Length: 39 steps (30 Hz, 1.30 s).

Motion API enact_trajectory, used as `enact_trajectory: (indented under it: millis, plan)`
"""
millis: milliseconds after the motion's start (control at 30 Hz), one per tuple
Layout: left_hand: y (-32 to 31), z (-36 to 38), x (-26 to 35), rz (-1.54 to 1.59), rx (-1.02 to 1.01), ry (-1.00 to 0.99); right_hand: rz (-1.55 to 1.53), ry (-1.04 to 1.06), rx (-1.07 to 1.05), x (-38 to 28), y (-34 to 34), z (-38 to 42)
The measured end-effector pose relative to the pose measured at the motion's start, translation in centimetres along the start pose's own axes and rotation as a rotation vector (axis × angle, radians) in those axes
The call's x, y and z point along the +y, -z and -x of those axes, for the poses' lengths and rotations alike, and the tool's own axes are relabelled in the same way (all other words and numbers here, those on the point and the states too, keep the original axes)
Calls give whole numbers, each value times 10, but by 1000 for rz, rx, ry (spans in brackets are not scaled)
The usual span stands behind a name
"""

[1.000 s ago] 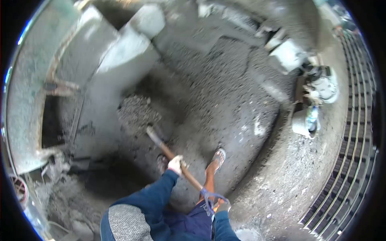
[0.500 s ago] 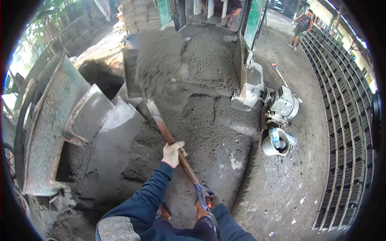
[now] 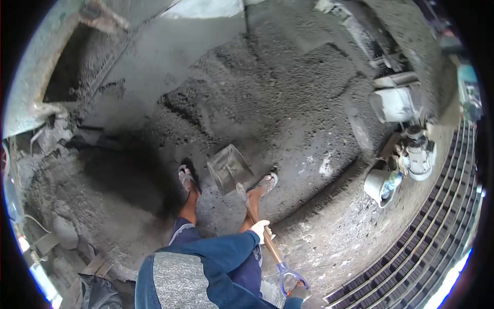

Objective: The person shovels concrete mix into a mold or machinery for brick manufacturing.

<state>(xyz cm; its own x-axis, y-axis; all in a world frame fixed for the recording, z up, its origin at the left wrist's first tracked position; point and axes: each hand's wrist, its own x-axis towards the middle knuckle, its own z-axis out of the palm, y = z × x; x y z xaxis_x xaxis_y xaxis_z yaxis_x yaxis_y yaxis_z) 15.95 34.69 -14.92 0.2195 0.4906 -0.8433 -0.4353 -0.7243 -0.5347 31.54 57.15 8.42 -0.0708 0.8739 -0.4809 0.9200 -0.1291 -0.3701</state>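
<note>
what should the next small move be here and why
Probably slide the shovel blade forward into the loose grey material: the blade looks empty, that material lies ahead, and the left hand and right hand grip the shaft and handle.

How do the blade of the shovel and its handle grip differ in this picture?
Shape: the blade is a broad, roughly four-sided plate, while the handle grip is an open, forked loop. Colour: the blade is dull grey-brown; the handle grip is purple-blue. Contact: no hand touches the blade, whereas the right hand holds the handle grip. Shared: both belong to one shovel, at opposite ends of its brownish shaft.
</note>
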Motion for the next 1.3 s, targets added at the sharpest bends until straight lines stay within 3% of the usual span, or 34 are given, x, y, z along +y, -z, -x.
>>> enact_trajectory:
  millis: [33, 100, 133, 167, 200, 267, 333, 467, 500, 600, 667, 733, 800, 900, 1033, 1133, 1200, 1233, 1300]
  plan:
    - [5, 10, 9, -14, 14, -46, 136, 39, 62, -1, -13, 13]
    - [36, -18, 69, 72, -30, -28, -36, 114, -104, 9, -73, 30]
    - [41, 2, 116, -65, -71, -203, -47, -27, -446, 99, -86, -62]
    - [58, -9, 174, -171, -150, -395, -33, 40, -449, 81, -143, -3]
    - [57, 31, 233, -236, -114, -542, -54, 57, -483, 57, -206, 51]
    - [54, 89, 356, -318, 3, -428, -110, 41, -547, 4, -318, 140]
    - [59, 94, 405, -190, -32, -537, -162, 35, -568, -17, -366, 179]
    - [74, 70, 368, -166, -84, -595, -334, 64, -473, 18, -355, 156]
    - [77, 69, 353, -179, -66, -636, -333, -137, -510, 21, -339, 144]
    - [80, 109, 297, -235, -147, -771, -497, -284, -600, 73, -310, 95]
    - [81, 116, 270, -175, -184, -773, -487, -261, -635, 48, -264, 109]
    - [49, 148, 238, -201, -96, -754, -316, -87, -552, 51, -241, 97]
    - [4, 193, 200, -208, -35, -796, -503, -378, -619, 92, -244, 53]
    - [-79, 267, 138, -282, -107, -908, -731, -503, -754, 34, -217, 54]
    - [-204, 355, 81, -500, -371, -1007, -748, -344, -800, -57, -242, 25]
    - [-293, 417, 51, -620, -597, -1081, -811, -400, -1016, -140, -264, 1]
    - [-323, 434, 47, -746, -589, -1215, -664, -419, -1211, -181, -269, -3]
    - [-324, 424, 53, -728, -604, -1187, -583, -430, -1294, -194, -264, -10]
    - [-301, 406, 56, -668, -672, -1031, -562, -372, -1170, -164, -253, -44]
